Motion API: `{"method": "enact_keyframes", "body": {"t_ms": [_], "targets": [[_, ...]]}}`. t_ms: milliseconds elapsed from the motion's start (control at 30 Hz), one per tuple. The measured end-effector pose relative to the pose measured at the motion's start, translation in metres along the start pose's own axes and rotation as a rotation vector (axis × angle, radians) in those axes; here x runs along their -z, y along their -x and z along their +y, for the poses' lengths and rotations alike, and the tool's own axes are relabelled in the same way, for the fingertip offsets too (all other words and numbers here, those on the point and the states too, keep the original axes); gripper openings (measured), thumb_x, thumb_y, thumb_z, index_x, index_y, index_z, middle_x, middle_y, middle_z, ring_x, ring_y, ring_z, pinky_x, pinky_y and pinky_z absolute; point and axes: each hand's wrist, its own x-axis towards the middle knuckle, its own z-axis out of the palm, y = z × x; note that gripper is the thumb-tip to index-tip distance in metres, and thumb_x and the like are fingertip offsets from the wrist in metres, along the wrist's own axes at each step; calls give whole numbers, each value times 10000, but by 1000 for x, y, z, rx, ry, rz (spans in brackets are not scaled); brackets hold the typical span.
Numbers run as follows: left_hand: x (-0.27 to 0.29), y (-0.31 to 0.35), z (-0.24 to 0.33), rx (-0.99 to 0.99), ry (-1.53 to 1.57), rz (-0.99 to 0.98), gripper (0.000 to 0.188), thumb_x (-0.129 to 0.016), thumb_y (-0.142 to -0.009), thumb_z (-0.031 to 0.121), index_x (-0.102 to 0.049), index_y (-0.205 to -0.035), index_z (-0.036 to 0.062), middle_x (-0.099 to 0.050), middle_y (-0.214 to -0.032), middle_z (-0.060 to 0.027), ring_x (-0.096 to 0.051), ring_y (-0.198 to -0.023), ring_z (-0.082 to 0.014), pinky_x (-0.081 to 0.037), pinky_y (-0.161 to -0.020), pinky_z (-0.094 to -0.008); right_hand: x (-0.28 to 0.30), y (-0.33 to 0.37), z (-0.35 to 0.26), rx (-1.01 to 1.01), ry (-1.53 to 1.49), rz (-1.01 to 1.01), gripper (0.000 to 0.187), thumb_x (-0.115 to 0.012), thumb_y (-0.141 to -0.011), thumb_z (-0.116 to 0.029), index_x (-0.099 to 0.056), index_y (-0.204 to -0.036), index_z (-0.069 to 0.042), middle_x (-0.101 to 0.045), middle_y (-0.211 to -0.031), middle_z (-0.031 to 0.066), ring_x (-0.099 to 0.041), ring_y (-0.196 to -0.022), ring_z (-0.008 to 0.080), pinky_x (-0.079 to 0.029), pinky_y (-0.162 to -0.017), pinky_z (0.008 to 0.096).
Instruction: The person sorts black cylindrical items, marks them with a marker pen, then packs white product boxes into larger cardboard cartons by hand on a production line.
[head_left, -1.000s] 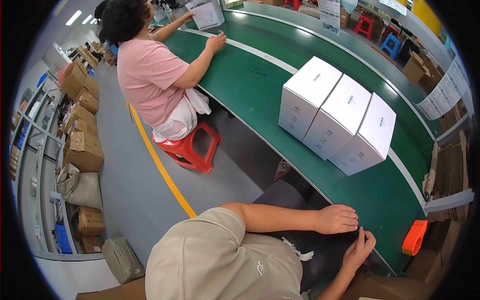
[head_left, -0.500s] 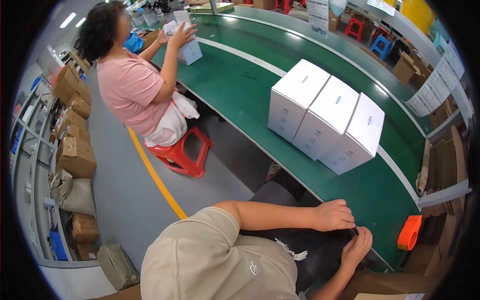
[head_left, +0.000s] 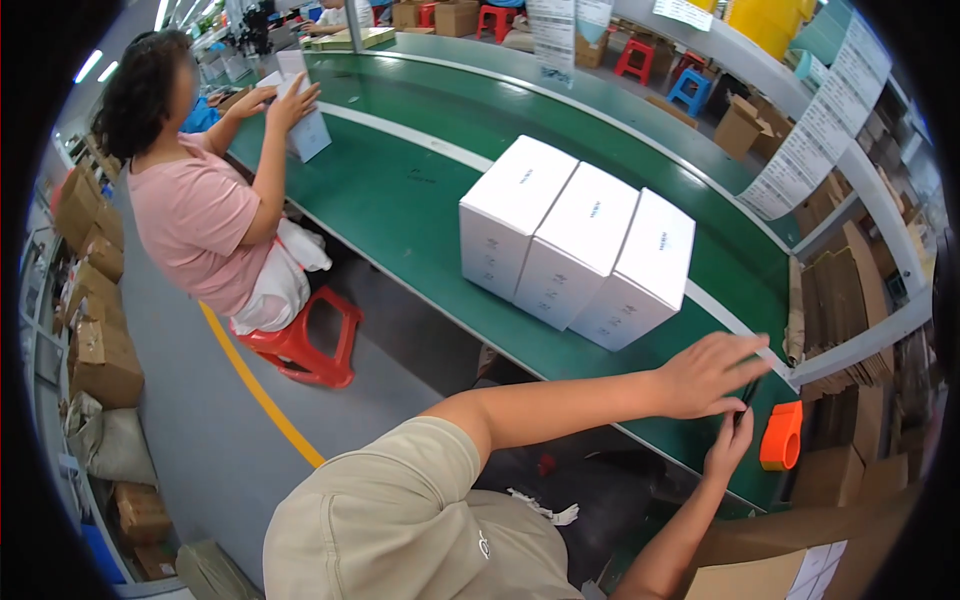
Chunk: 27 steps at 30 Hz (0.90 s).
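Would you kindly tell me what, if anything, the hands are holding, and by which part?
The right hand appears to pinch a small dark thing by its lower end; the left hand is spread open.

On my feed, a yellow line (head_left: 252,388) curves along the grey floor (head_left: 185,420); beyond the green tabletop (head_left: 400,215) I see a blue stool (head_left: 692,84), and lit ceiling tubes (head_left: 89,66) at upper left.

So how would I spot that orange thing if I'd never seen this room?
Find the long green table and follow it past the three white boxes toward the right of the picture. There, just right of the person's right hand, is an orange piece with a rounded opening. Its vivid colour sets it apart from the white boxes and the brown cardboard.
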Motion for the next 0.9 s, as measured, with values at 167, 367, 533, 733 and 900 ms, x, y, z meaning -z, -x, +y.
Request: {"method": "enact_keyframes", "body": {"t_ms": [167,367,533,733,900], "targets": [[-59,-28,-49,360,481,264,751,-658,-936,297,-306,-1526,-7,-469,-1456,-225,-530,-1278,-361,-412,-1083,-437,-38,-86,4,-460,-788,261,250,-545,-1041,-323,-580,-933,-101,-535,-707,-43,-417,-534,39,-275,-446,206],[-96,12,-110,657,570,239,563,-534,-1026,223,-357,-1506,-13,-519,-1419,-210,-523,-1298,-302,-403,-1099,-395,-102,-139,47,-246,-780,132,297,-551,-1013,-290,-539,-774,-116,-466,-694,-60,-395,-590,51,-299,-509,237],[-122,12,-111,591,445,153,492,-531,-1018,185,-418,-1453,-13,-555,-1372,-206,-548,-1260,-307,-419,-1074,-390,-107,-126,73,-326,-835,93,166,-585,-986,-210,-615,-918,-62,-570,-780,-27,-512,-699,73,-422,-607,240],[-119,-4,-110,502,422,157,318,-561,-991,138,-586,-1254,-39,-609,-1269,-195,-592,-1179,-326,-454,-1019,-388,-105,-124,83,-369,-673,28,155,-582,-974,-160,-647,-943,-23,-658,-871,21,-597,-821,119,-494,-716,281],[-114,3,-108,550,438,211,246,-588,-982,123,-628,-1156,-46,-619,-1234,-174,-598,-1153,-303,-465,-997,-369,-109,-119,77,-325,-580,41,157,-574,-976,-142,-652,-932,-12,-672,-888,32,-610,-830,132,-503,-724,299]]}}
